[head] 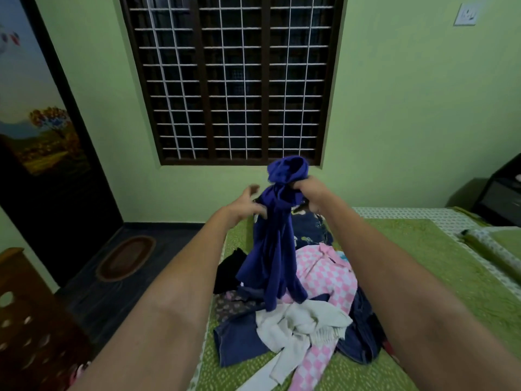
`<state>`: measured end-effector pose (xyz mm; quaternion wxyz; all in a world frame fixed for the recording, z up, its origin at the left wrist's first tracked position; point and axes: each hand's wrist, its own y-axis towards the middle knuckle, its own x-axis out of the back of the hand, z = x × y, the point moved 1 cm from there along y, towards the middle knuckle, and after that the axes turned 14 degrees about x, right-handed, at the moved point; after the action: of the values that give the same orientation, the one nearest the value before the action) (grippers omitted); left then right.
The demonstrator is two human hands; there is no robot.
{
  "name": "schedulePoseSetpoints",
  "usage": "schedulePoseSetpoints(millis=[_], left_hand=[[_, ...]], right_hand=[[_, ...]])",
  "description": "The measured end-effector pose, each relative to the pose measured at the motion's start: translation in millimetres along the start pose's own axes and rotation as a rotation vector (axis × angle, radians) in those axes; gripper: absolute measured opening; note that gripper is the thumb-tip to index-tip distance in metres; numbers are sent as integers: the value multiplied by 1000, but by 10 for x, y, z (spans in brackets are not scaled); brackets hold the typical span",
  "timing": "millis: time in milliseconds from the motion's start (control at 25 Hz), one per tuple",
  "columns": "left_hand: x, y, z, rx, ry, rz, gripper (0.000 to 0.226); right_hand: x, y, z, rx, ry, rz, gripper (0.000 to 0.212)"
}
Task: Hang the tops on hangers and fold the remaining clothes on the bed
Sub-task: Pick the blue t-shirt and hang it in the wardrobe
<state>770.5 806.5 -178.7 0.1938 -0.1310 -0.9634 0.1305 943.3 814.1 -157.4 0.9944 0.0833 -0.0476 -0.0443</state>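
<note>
A dark blue garment (pixel 275 249) hangs bunched above the clothes pile on the bed. My right hand (pixel 310 190) grips its top, with a fold of cloth sticking up above the fist. My left hand (pixel 246 206) is blurred; its fingers touch the garment's left side just below, and I cannot tell whether they pinch it. Under the garment lie a pink-and-white checked piece (pixel 327 275), a white knitted piece (pixel 307 323), blue denim (pixel 239 342), a black piece (pixel 228 269) and a dark printed piece (pixel 310 232). No hanger is in view.
The bed has a green patterned cover (pixel 423 263), with a rolled item (pixel 501 258) at its right edge. A barred window (pixel 234 80) fills the wall ahead. A dark door (pixel 42 136) and an oval mat (pixel 127 258) lie left. A dark cabinet (pixel 501 193) stands far right.
</note>
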Motion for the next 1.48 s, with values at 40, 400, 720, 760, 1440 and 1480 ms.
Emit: schedulePoseSetpoints(millis=[40, 400, 720, 760, 1440, 1480], left_hand=[[-27, 40, 135, 28, 154, 3, 82], [-639, 486, 530, 221, 656, -220, 40], [-969, 358, -227, 424, -734, 98, 33], [-989, 315, -293, 400, -823, 95, 33], [-454, 476, 257, 4, 239, 4, 100], [-468, 350, 239, -5, 331, -9, 100]], right_hand=[[50, 5, 69, -4, 106, -16, 22], [924, -142, 123, 58, 627, -370, 15], [578, -800, -1195, -422, -769, 559, 100], [522, -827, -1224, -284, -809, 407, 87], [290, -563, -15, 340, -706, 502, 34], [363, -592, -49, 302, -658, 486, 38]])
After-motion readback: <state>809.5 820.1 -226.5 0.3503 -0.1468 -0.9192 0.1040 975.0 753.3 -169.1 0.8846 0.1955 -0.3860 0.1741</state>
